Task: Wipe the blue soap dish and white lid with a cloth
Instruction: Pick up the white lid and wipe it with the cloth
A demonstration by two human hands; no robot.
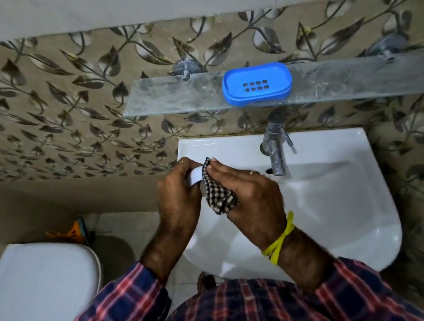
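Note:
The blue soap dish (257, 84) with drain holes sits uncovered on the glass shelf (351, 76) above the basin. Over the basin's left edge, my left hand (178, 193) grips the white lid (194, 176), of which only a small curved part shows between my fingers. My right hand (251, 198) holds a black-and-white checked cloth (216, 192) pressed against the lid; the cloth's corner sticks up past my fingertips and its bulk bunches under my palm.
A white wash basin (334, 203) with a chrome tap (275, 144) lies below the shelf. A white toilet cistern lid (41, 278) stands at lower left, with an orange object (71, 233) on the floor behind it. Leaf-patterned wall tiles surround everything.

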